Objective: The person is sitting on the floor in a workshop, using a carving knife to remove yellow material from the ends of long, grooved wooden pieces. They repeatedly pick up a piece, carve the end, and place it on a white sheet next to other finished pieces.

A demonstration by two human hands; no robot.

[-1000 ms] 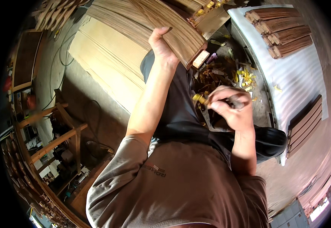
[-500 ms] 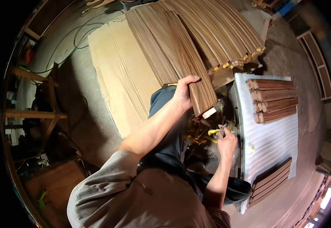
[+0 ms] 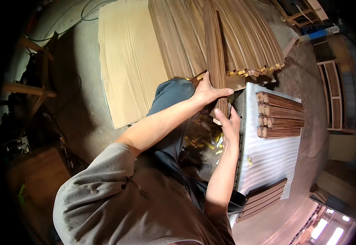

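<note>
A long brown wood-grain board (image 3: 215,53) is turned up on its narrow edge, its near end pointing toward me. My left hand (image 3: 208,91) grips it a little back from that end, thumb laid across the top. Around the end itself closes my right hand (image 3: 230,122), thumb on one side and fingers on the other. A small greyish thing shows by the right fingers, too little of it to name. Under the board's far part lie similar boards (image 3: 178,36), several with yellow bits at their near ends. Yellow scraps (image 3: 208,143) litter the floor below my hands.
Flattened cardboard (image 3: 129,65) lies left of the boards. To the right, a bench covered in white foam sheet (image 3: 263,159) carries stacked short brown pieces (image 3: 282,116) and a slatted brown panel (image 3: 263,200). Wooden frame parts (image 3: 31,87) stand at the far left.
The board has rolled from its broad face onto its edge. My right hand has risen from below to the board's end. A yellow strip by that hand is gone from it.
</note>
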